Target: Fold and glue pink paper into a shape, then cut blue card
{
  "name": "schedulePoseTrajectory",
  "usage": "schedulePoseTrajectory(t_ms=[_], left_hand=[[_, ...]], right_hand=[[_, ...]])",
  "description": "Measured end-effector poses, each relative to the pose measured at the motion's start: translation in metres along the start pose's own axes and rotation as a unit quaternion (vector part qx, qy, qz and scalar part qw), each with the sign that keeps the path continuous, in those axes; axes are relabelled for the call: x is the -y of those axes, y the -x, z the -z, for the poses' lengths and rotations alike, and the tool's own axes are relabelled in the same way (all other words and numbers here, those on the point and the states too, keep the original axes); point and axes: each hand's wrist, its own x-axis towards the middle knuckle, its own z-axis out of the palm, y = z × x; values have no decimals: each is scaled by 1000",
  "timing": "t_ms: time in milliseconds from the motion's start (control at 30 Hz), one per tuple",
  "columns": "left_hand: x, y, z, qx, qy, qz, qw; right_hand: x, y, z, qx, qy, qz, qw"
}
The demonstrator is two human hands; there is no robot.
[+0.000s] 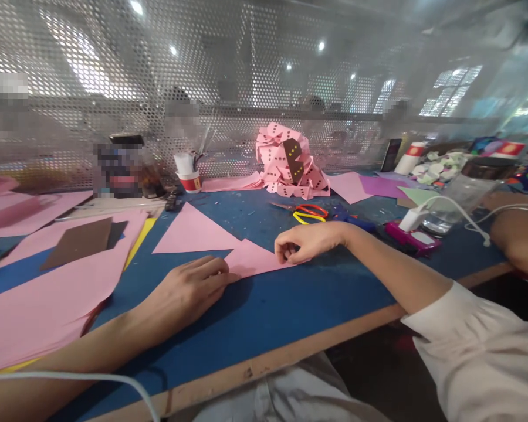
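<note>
Paper piece (257,259), pink, peaked along its far edge: lies on the blue tabletop (268,316) between the person's two hands. Left hand (196,285): rests back upward at the piece's left end, fingers close together, their tips at its edge; whether they grip cannot be told. Right hand (313,239): arches over the right end, fingers curled, thumb drawn in near them; whether they pinch the piece cannot be told. Pink triangle (193,233): lies flat beyond the left hand, its right corner close by the paper piece. Scissors (297,209), red and yellow handles: lie beyond the right hand. Paper model (275,158), pink with dark dots, brown panel dotted in yellow: stands farther back, before a perforated screen (242,70). Cup (189,181), red and white: stands left of the model. Pink sheets (39,316), stacked: lie at far left, a brown sheet (80,243) among them. Power strip (411,237), magenta, white plug (413,218) fitted: lies right of the right hand, near a clear jar (462,190) with dark lid.
</note>
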Motion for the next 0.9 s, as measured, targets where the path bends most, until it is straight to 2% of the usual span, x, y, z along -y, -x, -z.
schedulePoseTrajectory(t_ms=[67, 167, 233, 333, 467, 600, 900], left_hand=[[2, 0, 0, 4, -2, -10, 1000], [3, 0, -1, 8, -2, -18, 1000], [3, -1, -2, 6, 3, -20, 1000], [2, -1, -3, 9, 1, -19, 1000], [2, -1, -4, -1, -8, -31, 999], [2, 0, -4, -7, -14, -37, 999], [3, -1, -3, -4, -20, -40, 999]], right_hand=[[8, -3, -6, -44, -3, 18, 999], [23, -12, -23, -162, -26, 47, 985], [30, -21, -37, -198, -11, 85, 977], [32, -33, -54, -215, 44, 137, 966], [27, -39, -66, -241, 88, 158, 953], [27, -40, -67, -260, 93, 163, 947], [29, -41, -61, -243, 137, 175, 944]])
